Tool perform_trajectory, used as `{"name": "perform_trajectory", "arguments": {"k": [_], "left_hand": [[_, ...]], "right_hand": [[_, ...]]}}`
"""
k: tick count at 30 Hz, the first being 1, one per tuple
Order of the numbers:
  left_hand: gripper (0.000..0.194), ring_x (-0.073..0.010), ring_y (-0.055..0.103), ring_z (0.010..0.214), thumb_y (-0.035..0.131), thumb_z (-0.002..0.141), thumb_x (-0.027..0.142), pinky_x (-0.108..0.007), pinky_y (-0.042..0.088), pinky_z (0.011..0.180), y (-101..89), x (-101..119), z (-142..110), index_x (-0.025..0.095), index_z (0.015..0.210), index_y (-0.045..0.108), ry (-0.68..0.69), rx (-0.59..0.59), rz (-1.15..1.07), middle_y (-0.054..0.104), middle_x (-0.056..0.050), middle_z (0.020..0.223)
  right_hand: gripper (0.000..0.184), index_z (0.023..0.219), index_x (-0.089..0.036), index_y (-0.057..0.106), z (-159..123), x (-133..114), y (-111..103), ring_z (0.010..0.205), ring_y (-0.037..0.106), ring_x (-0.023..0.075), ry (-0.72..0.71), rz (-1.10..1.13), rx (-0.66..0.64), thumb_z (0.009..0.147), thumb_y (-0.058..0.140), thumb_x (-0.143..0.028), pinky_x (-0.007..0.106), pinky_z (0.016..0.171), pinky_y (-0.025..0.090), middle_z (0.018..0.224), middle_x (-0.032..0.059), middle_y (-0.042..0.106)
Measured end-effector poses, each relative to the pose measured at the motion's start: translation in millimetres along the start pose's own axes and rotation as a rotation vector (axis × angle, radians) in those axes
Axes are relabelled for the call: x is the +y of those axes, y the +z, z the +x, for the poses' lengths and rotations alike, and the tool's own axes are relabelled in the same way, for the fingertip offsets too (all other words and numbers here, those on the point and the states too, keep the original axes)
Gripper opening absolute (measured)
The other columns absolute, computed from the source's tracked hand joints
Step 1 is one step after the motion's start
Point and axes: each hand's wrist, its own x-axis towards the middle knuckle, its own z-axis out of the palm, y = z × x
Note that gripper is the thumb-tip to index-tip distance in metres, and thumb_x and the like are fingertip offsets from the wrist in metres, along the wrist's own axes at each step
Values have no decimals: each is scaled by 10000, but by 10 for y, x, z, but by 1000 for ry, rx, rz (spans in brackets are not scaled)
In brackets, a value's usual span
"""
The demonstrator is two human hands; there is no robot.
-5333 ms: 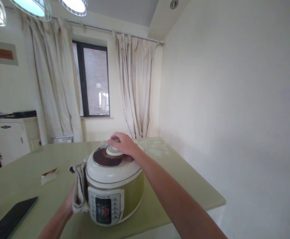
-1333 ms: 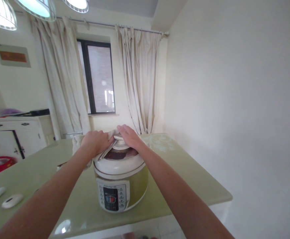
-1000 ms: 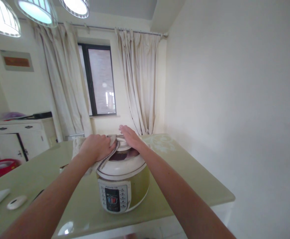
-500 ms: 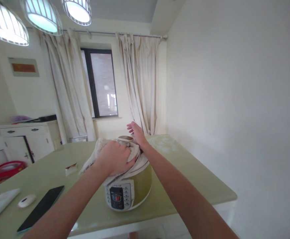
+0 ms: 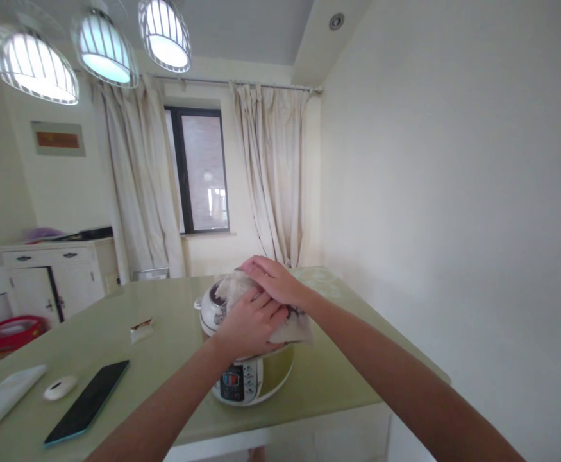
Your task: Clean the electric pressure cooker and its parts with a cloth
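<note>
A white electric pressure cooker point(image 5: 242, 385) with a dark button panel stands near the front edge of the table. Over its lid lies a crumpled beige cloth point(image 5: 295, 328), which hides much of the top. My left hand point(image 5: 254, 324) is closed on the near side of the cloth, fingers bent into it. Just beyond it, my right hand point(image 5: 275, 281) curves over the top of the cloth and grips it from above. The two hands touch or nearly touch. The lid's left side, with a small white side handle point(image 5: 197, 304), shows beside the cloth.
On the green tabletop point(image 5: 174, 378) at left lie a dark phone point(image 5: 88, 403), a white rounded object point(image 5: 60, 387), a white oblong object point(image 5: 8, 399) and a small packet point(image 5: 141, 330). A wall point(image 5: 453, 192) runs along the right. Lamps point(image 5: 165, 38) hang overhead.
My right hand has come from the cooker's far right side onto the cloth. My left hand and the cloth have shifted right, uncovering the lid's left part. The view has tilted up slightly.
</note>
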Motion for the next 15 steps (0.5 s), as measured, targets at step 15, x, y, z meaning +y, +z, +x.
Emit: {"name": "perform_trajectory", "arguments": {"k": [15], "left_hand": [[524, -341, 536, 1293, 728, 856, 523, -561, 313, 1218, -46, -95, 83, 250, 1299, 664, -110, 204, -158, 686, -119, 1305]], "right_hand": [[672, 1419, -257, 595, -630, 23, -340, 1286, 621, 240, 104, 1, -151, 1046, 303, -733, 424, 1159, 430, 1369, 80, 681]]}}
